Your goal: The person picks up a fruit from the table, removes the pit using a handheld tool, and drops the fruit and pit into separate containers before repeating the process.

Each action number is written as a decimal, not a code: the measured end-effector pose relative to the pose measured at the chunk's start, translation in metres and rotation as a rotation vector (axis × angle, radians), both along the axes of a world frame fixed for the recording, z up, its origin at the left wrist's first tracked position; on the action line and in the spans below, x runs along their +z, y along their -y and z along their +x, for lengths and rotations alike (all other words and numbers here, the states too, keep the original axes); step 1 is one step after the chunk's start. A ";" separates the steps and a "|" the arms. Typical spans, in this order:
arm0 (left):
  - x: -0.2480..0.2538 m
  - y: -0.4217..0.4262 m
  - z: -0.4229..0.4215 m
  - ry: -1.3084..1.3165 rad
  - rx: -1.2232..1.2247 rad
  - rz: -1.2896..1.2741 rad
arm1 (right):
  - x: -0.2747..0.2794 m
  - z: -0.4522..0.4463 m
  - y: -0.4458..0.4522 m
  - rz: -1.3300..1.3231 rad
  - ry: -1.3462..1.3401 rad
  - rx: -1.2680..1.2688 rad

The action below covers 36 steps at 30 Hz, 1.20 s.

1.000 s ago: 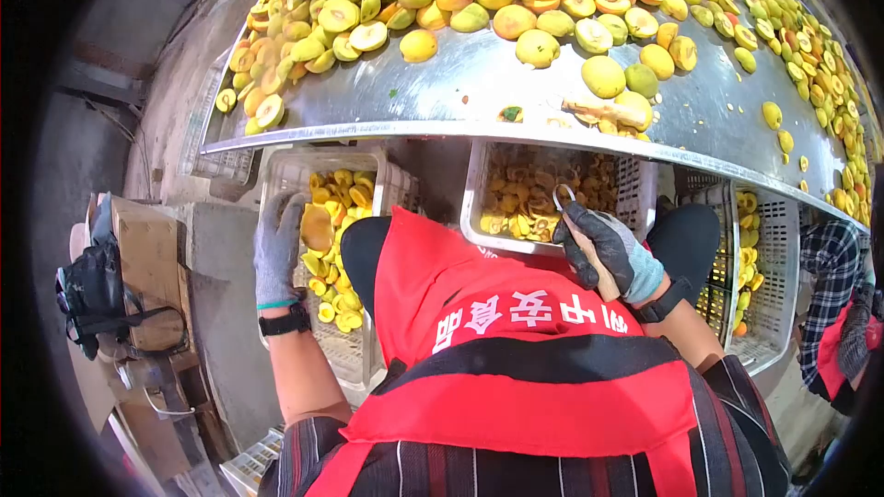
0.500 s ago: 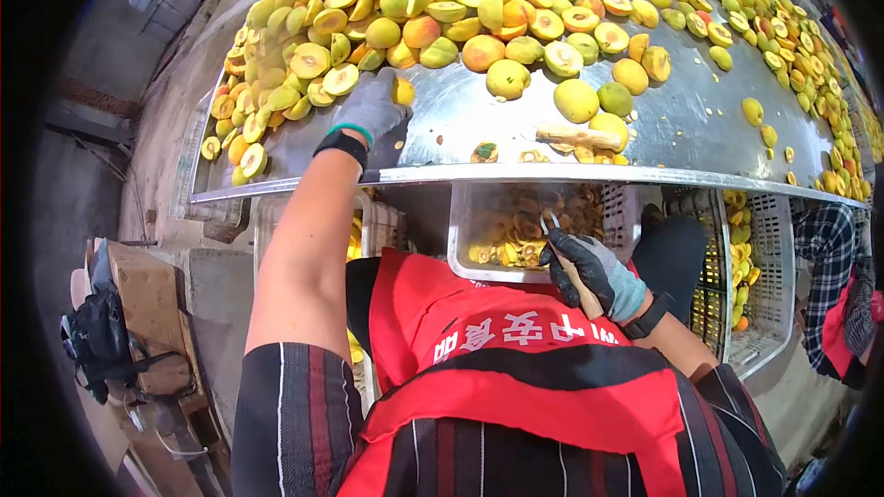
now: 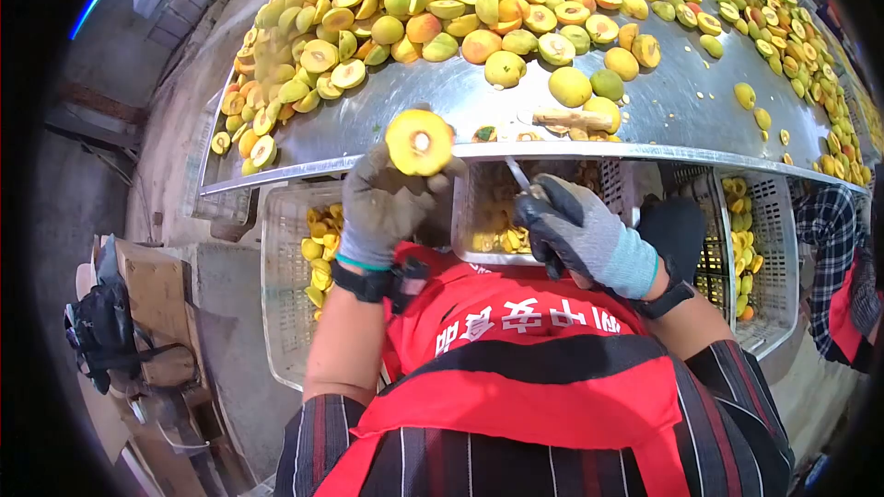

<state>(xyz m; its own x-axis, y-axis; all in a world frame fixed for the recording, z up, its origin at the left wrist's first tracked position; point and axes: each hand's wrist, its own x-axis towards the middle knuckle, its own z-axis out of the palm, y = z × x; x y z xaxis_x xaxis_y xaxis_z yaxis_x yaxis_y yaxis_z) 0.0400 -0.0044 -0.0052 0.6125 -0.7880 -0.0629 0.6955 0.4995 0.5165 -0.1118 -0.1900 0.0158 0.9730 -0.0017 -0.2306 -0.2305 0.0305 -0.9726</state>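
My left hand (image 3: 382,212), in a grey glove, grips a yellow peach half (image 3: 402,152) just in front of the table edge. Its cut face is turned up, with the pit area pale in the middle. Close by on the right, my gloved right hand (image 3: 585,230) is wrapped round a wooden-handled pitting tool (image 3: 519,175). The slim metal tip points up and left toward the peach half, apart from it; most of the handle is hidden by my fingers. Both hands are above a white crate (image 3: 458,221) holding yellow and brown pieces.
Peach halves (image 3: 433,14) are heaped on the metal table (image 3: 313,143). Near its edge lies a wooden-handled item (image 3: 575,118) among loose peaches. Crates of fruit stand at left (image 3: 276,313) and right (image 3: 778,276). Another person's plaid sleeve (image 3: 824,221) shows far right.
My left hand has come back from the heap toward me and now holds a peach half face up. My right hand has risen slightly, turning the tool's tip to the left.
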 end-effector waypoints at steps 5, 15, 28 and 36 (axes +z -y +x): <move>-0.003 0.013 -0.045 -0.101 -0.021 -0.067 | 0.000 0.007 -0.015 -0.167 0.101 0.017; -0.010 0.017 -0.066 0.746 0.328 0.417 | -0.007 0.000 -0.020 -0.491 0.403 0.162; -0.007 0.018 -0.072 1.114 0.479 0.676 | -0.008 -0.006 -0.044 -0.169 0.155 0.076; 0.010 0.005 -0.049 1.089 0.004 0.636 | 0.005 -0.005 -0.034 -0.026 -0.155 0.310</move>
